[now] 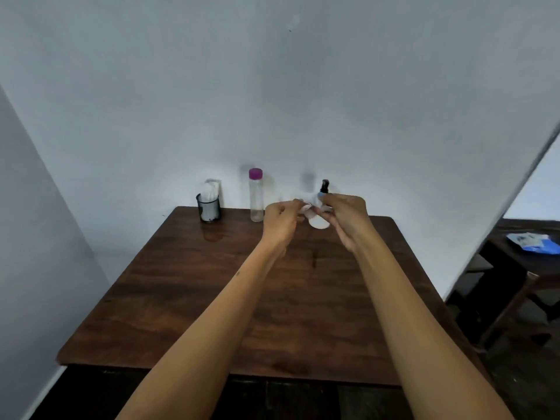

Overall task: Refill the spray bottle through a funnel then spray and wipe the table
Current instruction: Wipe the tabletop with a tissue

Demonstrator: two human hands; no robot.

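- While both arms reach out over the dark wooden table [188,298], the left hand [280,221] and the right hand [345,215] meet near the table's far edge, close to the wall.
- The left hand's fingers are curled and pinch the rim of a small white thing [306,207] (most likely the funnel, though it is blurred and partly hidden).
- The right hand's fingers are curled too, gripping the other side of that white thing; one blue-painted nail shows at its top.
- Just behind the right hand stands the spray bottle [325,186]; only its black pump top shows, the body is hidden by the hand.
- A white round piece [319,223] lies on the table just under the hands.
- Left of the hands, a clear bottle with a purple cap [256,195] stands upright.
- Further left, a black mesh cup [209,209] holds white items.
- Blue and white packets [533,242] lie on a separate dark surface at far right.
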